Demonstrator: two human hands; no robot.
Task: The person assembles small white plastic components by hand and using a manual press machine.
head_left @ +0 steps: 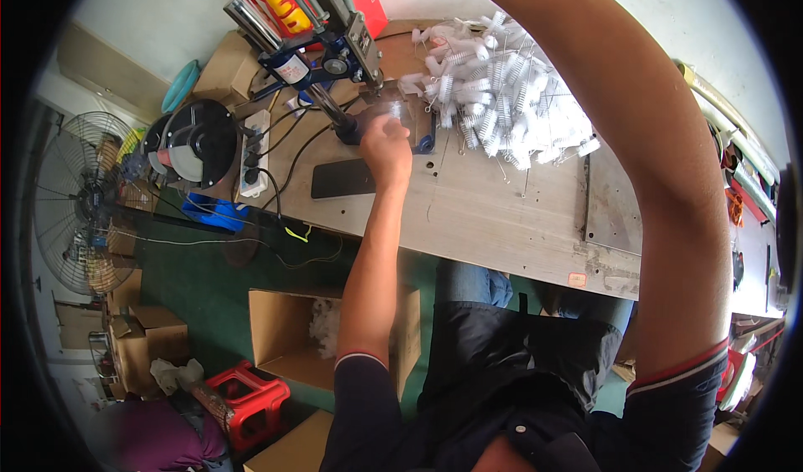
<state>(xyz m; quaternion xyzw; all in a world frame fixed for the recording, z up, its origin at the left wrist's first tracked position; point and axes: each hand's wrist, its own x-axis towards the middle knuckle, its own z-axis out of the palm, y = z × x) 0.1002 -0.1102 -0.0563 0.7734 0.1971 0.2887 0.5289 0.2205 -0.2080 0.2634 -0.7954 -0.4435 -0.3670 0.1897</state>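
Note:
My left hand (pixel 386 147) is at the base of a bench press (pixel 358 47), under its ram, with the fingers curled together. A whitish blur shows at the fingertips, too smeared to name. My right arm rises along the right side and leaves the picture at the top, so the right hand is hidden from view. Just right of the press lies a big heap of white-bristled tube brushes (pixel 510 95) with thin wire stems. A dark phone-like slab (pixel 343 179) rests on the wooden table (pixel 485 221), close to my left wrist.
A power strip (pixel 254 154) with black cables lies at the table's left edge. Beyond it stands a wire-caged fan (pixel 88 200). An open cardboard box (pixel 288 330) holding white material sits below my left forearm. A red stool (pixel 249 401) is at lower left; a metal plate (pixel 612 200) lies right.

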